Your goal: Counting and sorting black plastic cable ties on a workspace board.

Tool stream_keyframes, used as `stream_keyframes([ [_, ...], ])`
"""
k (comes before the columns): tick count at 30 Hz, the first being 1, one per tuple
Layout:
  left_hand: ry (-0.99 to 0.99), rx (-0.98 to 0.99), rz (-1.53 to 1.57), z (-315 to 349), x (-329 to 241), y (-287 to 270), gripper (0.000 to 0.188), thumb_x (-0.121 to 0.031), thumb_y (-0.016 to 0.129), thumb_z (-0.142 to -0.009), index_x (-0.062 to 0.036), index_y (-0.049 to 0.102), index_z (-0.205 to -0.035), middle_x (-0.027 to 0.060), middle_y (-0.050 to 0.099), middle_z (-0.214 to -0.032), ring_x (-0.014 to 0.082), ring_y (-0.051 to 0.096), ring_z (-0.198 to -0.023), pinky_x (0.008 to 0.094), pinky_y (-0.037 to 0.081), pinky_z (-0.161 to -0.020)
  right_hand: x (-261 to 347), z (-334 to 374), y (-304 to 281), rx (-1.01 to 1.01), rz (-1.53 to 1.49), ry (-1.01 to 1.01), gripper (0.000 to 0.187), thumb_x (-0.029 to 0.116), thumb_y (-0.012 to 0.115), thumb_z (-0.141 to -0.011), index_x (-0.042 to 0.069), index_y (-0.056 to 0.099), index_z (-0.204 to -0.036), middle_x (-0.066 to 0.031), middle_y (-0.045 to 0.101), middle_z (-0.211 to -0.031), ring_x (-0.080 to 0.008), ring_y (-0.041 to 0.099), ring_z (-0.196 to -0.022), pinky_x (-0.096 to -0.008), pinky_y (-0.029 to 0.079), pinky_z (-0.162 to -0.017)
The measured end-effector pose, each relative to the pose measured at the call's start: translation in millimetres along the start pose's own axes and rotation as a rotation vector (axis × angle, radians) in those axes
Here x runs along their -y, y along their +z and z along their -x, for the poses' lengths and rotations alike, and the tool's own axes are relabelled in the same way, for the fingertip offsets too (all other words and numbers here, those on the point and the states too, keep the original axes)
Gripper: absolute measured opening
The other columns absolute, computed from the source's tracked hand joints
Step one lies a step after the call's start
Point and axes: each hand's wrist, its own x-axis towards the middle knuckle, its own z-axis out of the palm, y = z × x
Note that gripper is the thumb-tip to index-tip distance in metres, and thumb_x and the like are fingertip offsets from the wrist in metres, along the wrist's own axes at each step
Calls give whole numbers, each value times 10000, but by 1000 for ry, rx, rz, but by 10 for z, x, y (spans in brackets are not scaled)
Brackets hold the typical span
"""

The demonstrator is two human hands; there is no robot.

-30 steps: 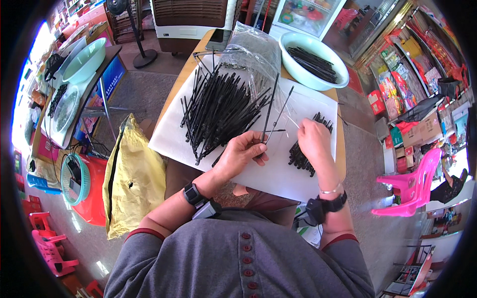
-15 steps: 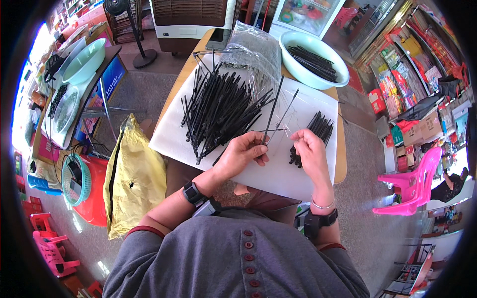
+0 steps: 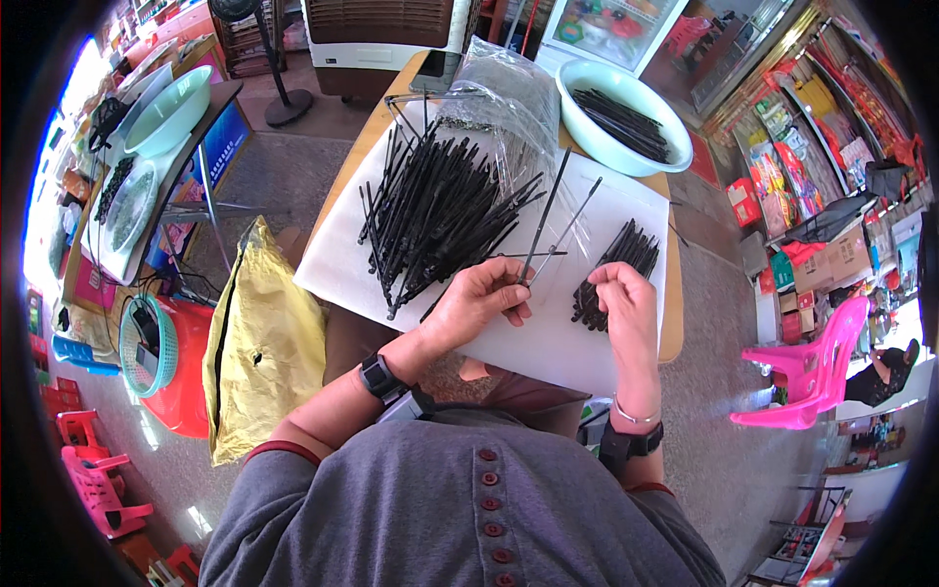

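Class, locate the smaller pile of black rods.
In the head view, the smaller pile lies on the right of the white sheet, by the right hand, nearer the person than the pale bowl.

In front of you, the heap of black rods (image 3: 430,210) at the upper centre has a knobbly, plastic-looking surface with a dull sheen; the thin rod (image 3: 550,212) to its right looks smoother. They share your frame with a matt white sheet (image 3: 533,347) on a smooth wood-toned tabletop (image 3: 671,323) and a glossy, crinkled clear plastic bag (image 3: 501,83). At upper right you have a smooth plastic basin (image 3: 677,159); at left, a creased, shiny yellow sack (image 3: 269,362). Your shirt (image 3: 391,509), lower centre, is soft matt cloth; your bracelet (image 3: 636,418) is polished metal. The pink chair (image 3: 831,352) at right is glossy plastic.
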Motion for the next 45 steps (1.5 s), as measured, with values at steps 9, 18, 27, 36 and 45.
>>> stream_keyframes([
  [9,38,-42,45,-4,30,1,213,-59,547,-933,20,523,-1129,60,605,-884,126,615,-787,260,522,-720,201,138,-252,190,-258,213,132,56,514,-865,2,624,-914,5,546,-666,-41,451,-547,-205,345,-466],
  [18,75,-45,35,-3,38,-1,231,3,521,-915,24,512,-1145,66,588,-964,140,616,-860,269,524,-774,154,194,-408,317,-705,20,196,30,499,-900,-59,618,-1029,-137,649,-839,-163,636,-672,-298,555,-571],
  [27,42,-64,58,-8,37,16,242,12,508,-913,18,519,-1155,65,591,-961,144,617,-866,270,524,-787,75,135,-326,51,-699,-151,177,108,498,-941,-31,583,-1011,-74,571,-716,-118,508,-521,-255,432,-446],
  [36,25,-54,72,-30,53,17,290,32,503,-907,36,510,-1197,85,603,-972,152,627,-873,274,529,-811,-192,-4,57,-158,70,-139,106,57,552,-913,-6,634,-935,-30,610,-781,-59,552,-628,-212,470,-507],
  [45,-32,18,65,-12,12,11,284,17,557,-895,60,516,-1173,99,596,-983,178,658,-886,266,547,-768,-185,-65,107,-11,-608,33,117,84,573,-900,-13,608,-955,-80,638,-846,-101,586,-667,-228,518,-576],
])
